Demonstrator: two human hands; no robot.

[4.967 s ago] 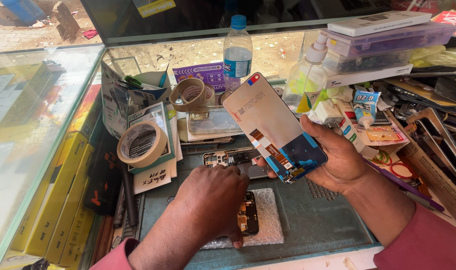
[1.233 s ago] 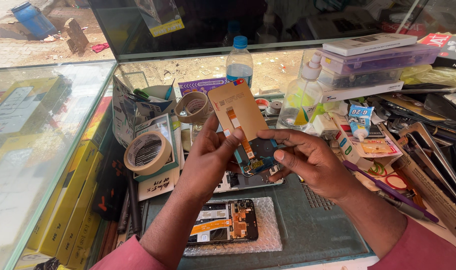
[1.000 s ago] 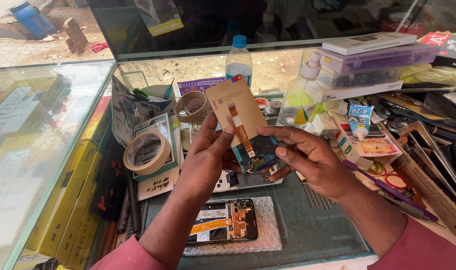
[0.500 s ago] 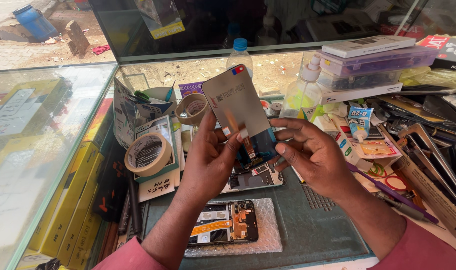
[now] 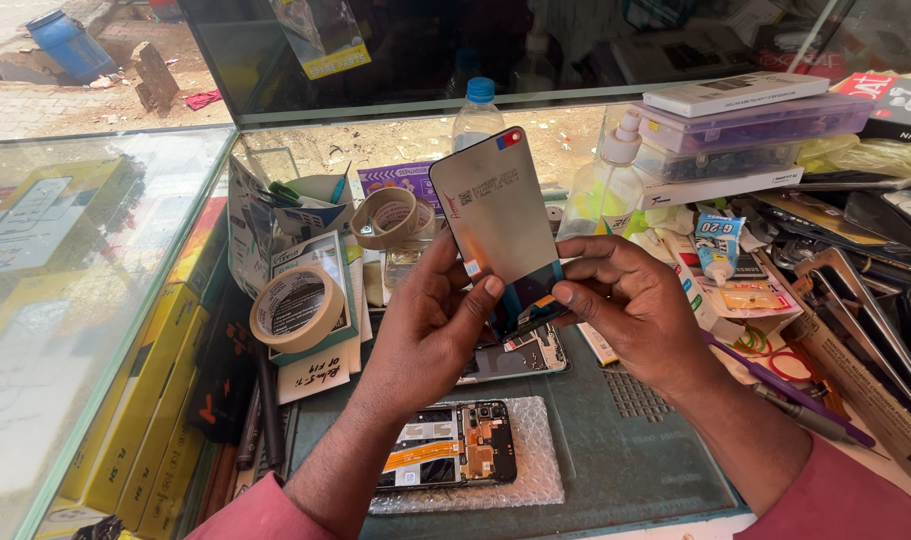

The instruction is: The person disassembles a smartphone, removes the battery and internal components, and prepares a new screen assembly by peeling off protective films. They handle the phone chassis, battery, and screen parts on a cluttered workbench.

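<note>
Two hands hold one thin rectangular phone display panel (image 5: 498,225), grey-backed with a dark lower end, upright above the middle of the worktop (image 5: 626,470). The left hand (image 5: 431,330) is closed on the panel's lower left edge, thumb in front and fingers behind. The right hand (image 5: 631,310) pinches the lower right corner between thumb and forefinger, at the point where a short flex strip hangs from the panel. This two-sided edge grip keeps the fingers off the flat faces and turns the back of the panel toward the camera, probably for inspection.

Directly below, near the front edge of the worktop, an opened black phone body with exposed circuit board (image 5: 446,458) lies face down on a sheet of clear bubble wrap (image 5: 536,470), which likely cushions it. A second opened phone frame (image 5: 521,355) lies just behind it, partly hidden by the hands.

Along the left edge, a roll of tan masking tape (image 5: 298,308) rests on a small box. A clear plastic water bottle with blue cap (image 5: 476,115) stands at the back edge. A small clear pump-top bottle holding yellowish liquid (image 5: 606,190) stands to its right, within reach.
</note>
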